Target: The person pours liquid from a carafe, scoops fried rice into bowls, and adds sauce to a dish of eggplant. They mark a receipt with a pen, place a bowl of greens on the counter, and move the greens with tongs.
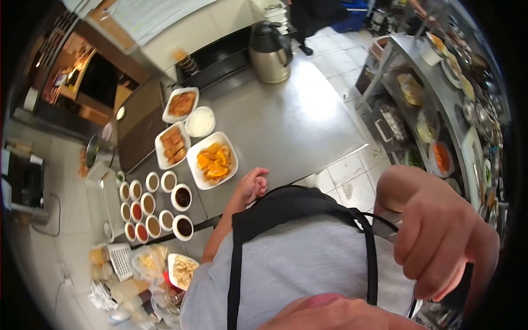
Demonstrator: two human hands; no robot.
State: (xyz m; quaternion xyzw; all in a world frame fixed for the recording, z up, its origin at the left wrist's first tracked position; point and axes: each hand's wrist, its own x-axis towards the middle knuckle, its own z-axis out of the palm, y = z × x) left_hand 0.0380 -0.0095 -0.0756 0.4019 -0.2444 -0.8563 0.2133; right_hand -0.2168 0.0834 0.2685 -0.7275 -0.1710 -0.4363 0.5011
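My left hand (254,185) is at the front edge of the steel table (297,121), its fingers loosely curled with nothing visible in them. Nearest to it is a white bowl of food topped with orange slices (213,163). Beyond that bowl are a tub of white rice (200,122), a container of browned pieces (173,145) and another with a browned cutlet-like food (182,103). My right hand (434,234) is raised close to the camera at the right, away from the table. Its fingers are folded down, and their inner side is hidden.
Several sauce cups (148,203) stand left of the bowls. A steel thermal jug (270,52) stands at the table's far edge. At the right is a shelf rack (412,60) with food containers. Bottles and bags (132,291) crowd the lower left. Another person's dark clothing (319,14) shows behind.
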